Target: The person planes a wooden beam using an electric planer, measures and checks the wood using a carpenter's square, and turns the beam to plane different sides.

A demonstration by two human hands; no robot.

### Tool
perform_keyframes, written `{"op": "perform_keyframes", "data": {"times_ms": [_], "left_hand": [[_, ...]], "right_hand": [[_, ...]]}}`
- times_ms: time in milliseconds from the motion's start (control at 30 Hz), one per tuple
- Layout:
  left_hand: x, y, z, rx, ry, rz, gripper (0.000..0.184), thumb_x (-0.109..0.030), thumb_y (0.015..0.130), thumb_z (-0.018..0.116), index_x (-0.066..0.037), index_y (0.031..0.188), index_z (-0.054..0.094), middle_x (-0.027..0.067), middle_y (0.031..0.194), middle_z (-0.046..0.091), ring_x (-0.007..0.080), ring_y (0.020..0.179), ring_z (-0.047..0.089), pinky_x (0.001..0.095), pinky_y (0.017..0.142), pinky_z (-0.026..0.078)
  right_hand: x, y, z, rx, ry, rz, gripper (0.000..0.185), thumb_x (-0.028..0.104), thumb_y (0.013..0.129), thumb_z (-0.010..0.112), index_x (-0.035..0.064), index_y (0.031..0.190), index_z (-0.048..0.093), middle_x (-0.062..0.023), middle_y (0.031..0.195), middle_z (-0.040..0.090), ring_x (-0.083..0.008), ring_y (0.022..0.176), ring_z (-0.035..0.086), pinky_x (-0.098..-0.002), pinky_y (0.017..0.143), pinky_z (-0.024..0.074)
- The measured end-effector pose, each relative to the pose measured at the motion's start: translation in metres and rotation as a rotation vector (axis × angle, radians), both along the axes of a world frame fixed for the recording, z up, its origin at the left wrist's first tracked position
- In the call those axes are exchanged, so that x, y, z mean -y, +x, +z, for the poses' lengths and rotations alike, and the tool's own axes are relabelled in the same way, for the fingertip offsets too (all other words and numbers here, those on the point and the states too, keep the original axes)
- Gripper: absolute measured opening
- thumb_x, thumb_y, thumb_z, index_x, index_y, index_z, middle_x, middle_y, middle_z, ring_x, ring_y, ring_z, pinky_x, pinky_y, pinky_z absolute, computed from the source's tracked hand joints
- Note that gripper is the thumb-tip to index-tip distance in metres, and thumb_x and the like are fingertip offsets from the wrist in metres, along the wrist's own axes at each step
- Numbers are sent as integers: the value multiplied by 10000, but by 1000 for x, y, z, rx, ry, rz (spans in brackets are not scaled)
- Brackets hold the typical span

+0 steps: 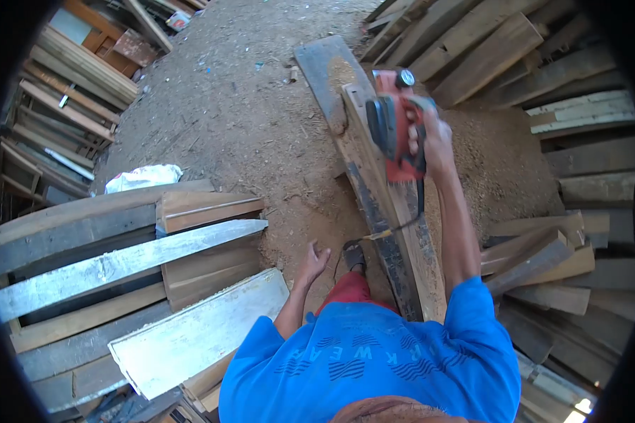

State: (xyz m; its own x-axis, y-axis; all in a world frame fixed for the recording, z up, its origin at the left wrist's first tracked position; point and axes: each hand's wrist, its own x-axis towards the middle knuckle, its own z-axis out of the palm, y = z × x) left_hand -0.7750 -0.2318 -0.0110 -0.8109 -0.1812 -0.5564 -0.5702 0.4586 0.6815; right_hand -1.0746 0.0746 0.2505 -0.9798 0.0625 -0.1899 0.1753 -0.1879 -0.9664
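Observation:
A red and dark electric planer is gripped by my right hand, whose fingers wrap round its handle. The tool is over the upper part of a long wooden plank; whether it touches the wood I cannot tell. This plank lies along a darker board. From the planer a cord runs down across the boards. My left hand hangs left of the boards, fingers apart, holding nothing.
Stacked planks fill the upper right, with more boards at the right. On the left are piled timbers, a white panel and a white bag. Wood shavings cover the dirt floor.

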Motion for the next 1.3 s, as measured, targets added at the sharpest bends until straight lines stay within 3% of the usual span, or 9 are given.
{"op": "perform_keyframes", "data": {"times_ms": [300, 367, 667, 767, 833, 933, 1100, 1233, 1300], "left_hand": [[-142, -164, 102, -75, 565, 53, 771, -513, 1002, 581, -76, 1560, 279, 173, 1408, 528, 284, 1213, 566, 496, 950, 493], [-167, -171, 54, -108, 517, -46, 785, -519, 991, 595, -88, 1559, 268, 162, 1395, 534, 271, 1200, 567, 511, 927, 493], [-235, -23, 96, 82, 606, -92, 693, -492, 966, 633, -102, 1476, 372, 117, 1415, 523, 290, 1225, 545, 541, 895, 493], [-255, 60, 49, 137, 572, -316, 662, -458, 950, 658, -75, 1437, 424, 116, 1353, 549, 277, 1117, 586, 474, 830, 527], [-275, 147, 136, 305, 343, -397, 555, -395, 937, 699, -19, 1319, 553, 105, 1168, 669, 224, 1045, 634, 402, 818, 548], [-278, 246, 82, 293, 442, -1224, 416, -336, 909, 718, -12, 1167, 685, 72, 885, 725, 238, 856, 692, 355, 834, 560], [-347, 376, 185, -975, 374, -1770, 472, -287, 816, 774, -42, 1209, 679, 196, 1196, 671, 330, 1145, 636, 463, 983, 520], [-407, 428, 179, -1055, 64, -2109, 782, -372, 835, 744, -160, 1526, 446, 243, 1552, 364, 456, 1380, 404, 636, 1121, 312], [-434, 433, 173, -935, -58, -2294, 794, -388, 856, 734, -170, 1552, 419, 252, 1463, 486, 433, 1329, 482, 611, 1129, 312]], "right_hand": [[-113, 279, -15, 164, -28, -380, 541, 507, 1041, 549, -11, 1172, 630, 6, 719, 578, -74, 551, 512, -233, 502, 410], [-130, 340, -15, 215, -3, -520, 531, 495, 1044, 549, -13, 1177, 630, 8, 714, 573, -74, 550, 514, -229, 502, 413], [-161, 619, -6, 85, 46, -1020, 463, 432, 1076, 512, -4, 1178, 629, 6, 705, 569, -59, 545, 518, -207, 482, 421], [-159, 711, -4, 41, 22, -1144, 454, 430, 1075, 518, 1, 1171, 630, 4, 702, 572, -58, 540, 514, -207, 476, 414], [-156, 774, -5, 54, -2, -1214, 452, 434, 1070, 526, 5, 1165, 633, 5, 702, 574, -57, 539, 514, -210, 472, 412], [-142, 866, -2, 88, -13, -1314, 434, 427, 1063, 544, 11, 1146, 640, 10, 691, 573, -59, 529, 511, -218, 463, 408], [-106, 993, 26, 314, 28, -1588, 344, 358, 1041, 586, 25, 1062, 670, 27, 655, 567, -62, 507, 504, -230, 445, 406], [-61, 1076, 29, 273, 164, -1773, 341, 361, 1014, 637, 59, 856, 654, 18, 617, 576, -65, 500, 533, -251, 450, 424], [-40, 1095, 24, 291, 100, -1882, 369, 382, 1011, 639, 51, 847, 656, 8, 618, 584, -66, 504, 543, -252, 451, 424]]}}
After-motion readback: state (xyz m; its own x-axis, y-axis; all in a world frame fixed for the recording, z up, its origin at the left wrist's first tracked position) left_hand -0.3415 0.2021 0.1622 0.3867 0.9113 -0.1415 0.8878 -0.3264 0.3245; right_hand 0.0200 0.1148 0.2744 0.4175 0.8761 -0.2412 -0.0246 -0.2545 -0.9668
